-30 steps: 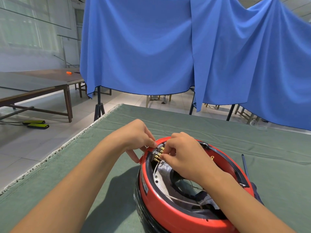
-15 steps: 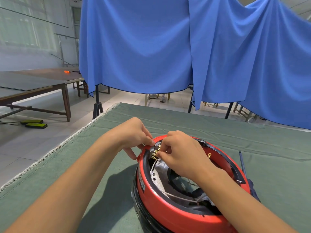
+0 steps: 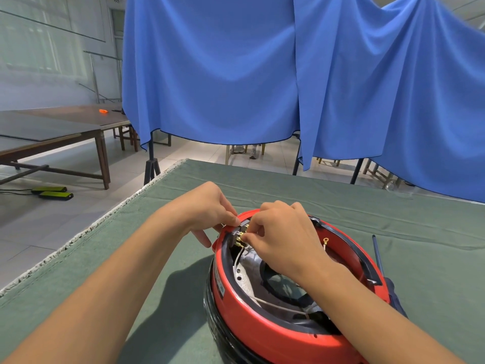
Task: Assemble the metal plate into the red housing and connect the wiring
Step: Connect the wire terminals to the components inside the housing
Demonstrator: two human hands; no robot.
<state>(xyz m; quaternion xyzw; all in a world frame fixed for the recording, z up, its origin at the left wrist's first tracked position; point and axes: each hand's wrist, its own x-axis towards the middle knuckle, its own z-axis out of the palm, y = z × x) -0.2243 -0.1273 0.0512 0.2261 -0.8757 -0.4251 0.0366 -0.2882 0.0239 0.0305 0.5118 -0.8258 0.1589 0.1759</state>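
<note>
A round red housing [image 3: 257, 327] with a black base stands on the green table cloth [image 3: 168, 258], low in the middle of the head view. Inside it lies a perforated metal plate [image 3: 242, 281] with white wires [image 3: 278, 306] across it. At the housing's far left rim sits a black connector block [image 3: 237, 233] with brass terminals. My left hand [image 3: 207, 211] pinches the rim and block from outside. My right hand [image 3: 283, 237] pinches a brass wire terminal at the block. A loose ring terminal [image 3: 326, 240] sticks up further right inside.
A dark screwdriver [image 3: 378, 256] lies on the cloth right of the housing. A blue curtain [image 3: 262, 74] hangs on stands behind the table. Wooden tables [image 3: 52, 132] and two green-black devices [image 3: 52, 193] on the floor are at the left.
Both hands stay at the connector block with small finger shifts. The view has tilted slightly, so the housing sits a little higher in the frame.
</note>
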